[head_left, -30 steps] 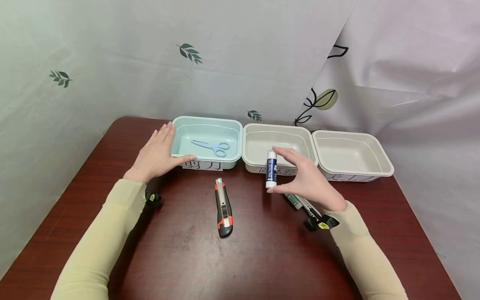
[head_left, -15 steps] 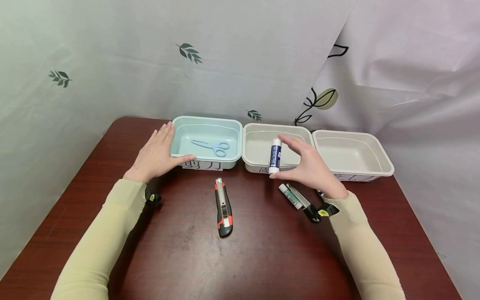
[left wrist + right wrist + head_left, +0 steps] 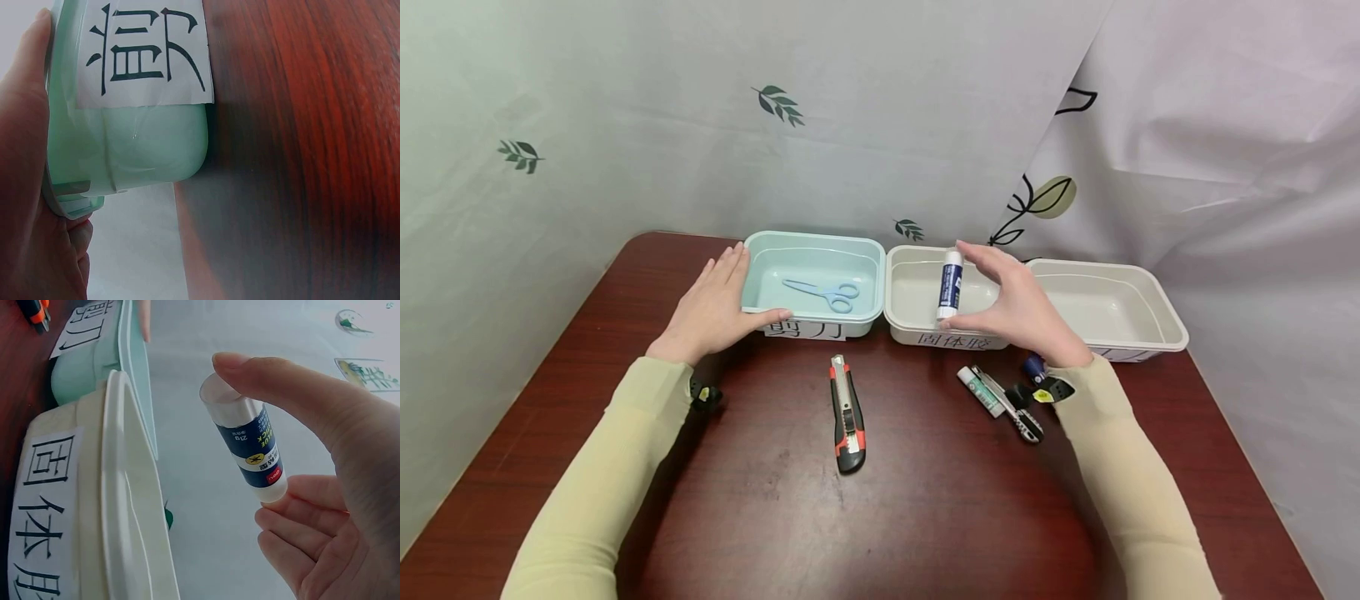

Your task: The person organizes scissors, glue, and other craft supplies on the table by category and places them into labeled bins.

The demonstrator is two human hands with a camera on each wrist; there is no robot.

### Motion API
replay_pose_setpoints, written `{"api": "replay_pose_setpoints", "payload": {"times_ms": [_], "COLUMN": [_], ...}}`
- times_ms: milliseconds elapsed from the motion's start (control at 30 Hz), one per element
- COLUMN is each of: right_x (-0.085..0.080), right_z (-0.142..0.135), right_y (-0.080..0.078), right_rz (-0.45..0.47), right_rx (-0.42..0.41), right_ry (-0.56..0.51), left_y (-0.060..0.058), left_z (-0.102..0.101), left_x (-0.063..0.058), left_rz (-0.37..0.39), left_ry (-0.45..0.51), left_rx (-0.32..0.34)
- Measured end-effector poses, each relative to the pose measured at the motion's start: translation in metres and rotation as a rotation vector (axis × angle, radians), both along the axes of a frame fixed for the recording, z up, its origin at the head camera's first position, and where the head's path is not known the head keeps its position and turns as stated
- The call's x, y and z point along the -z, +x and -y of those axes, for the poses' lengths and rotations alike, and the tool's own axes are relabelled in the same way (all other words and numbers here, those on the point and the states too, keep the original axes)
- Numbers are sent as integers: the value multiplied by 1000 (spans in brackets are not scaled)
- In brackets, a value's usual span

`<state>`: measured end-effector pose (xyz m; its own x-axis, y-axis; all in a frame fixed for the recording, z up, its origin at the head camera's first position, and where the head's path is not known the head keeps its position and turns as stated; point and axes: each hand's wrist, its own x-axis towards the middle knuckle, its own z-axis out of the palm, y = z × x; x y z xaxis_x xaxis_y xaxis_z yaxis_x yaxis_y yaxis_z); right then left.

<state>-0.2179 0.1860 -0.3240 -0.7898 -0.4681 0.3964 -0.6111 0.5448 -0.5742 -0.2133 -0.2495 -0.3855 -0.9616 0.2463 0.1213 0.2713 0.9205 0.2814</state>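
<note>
My right hand (image 3: 1030, 308) pinches a glue stick (image 3: 951, 286) by its two ends, thumb on one and fingertips on the other. The glue stick, white-capped with a dark blue label, is held over the middle beige bin (image 3: 913, 335). In the right wrist view the same glue stick (image 3: 253, 447) is tilted above the bin's rim. At the left, my left hand (image 3: 707, 308) rests on the corner of a light blue bin (image 3: 868, 327), its fingers along the side rim and thumb along the front rim. Light blue scissors (image 3: 827, 293) lie inside that bin.
A red-and-black utility knife (image 3: 847, 417) lies on the dark wood table (image 3: 910, 517). Right of it lie a green glue stick (image 3: 981, 392), another utility knife (image 3: 1018, 417) and a dark blue item (image 3: 1034, 367) partly behind my wrist. A third bin (image 3: 1150, 346) stands at the right.
My right hand has carried the glue stick away from me, from the middle bin's front edge to over its inside. The left hand has stayed in place.
</note>
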Motion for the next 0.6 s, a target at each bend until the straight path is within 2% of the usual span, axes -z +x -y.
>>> {"api": "replay_pose_setpoints", "payload": {"times_ms": [600], "right_x": [-9], "right_z": [3], "right_y": [-14], "right_rz": [59], "right_rx": [22], "right_ry": [-13], "left_y": [0], "left_z": [0], "left_x": [0], "left_rz": [-4], "left_ry": [-2], "left_rx": [1]}}
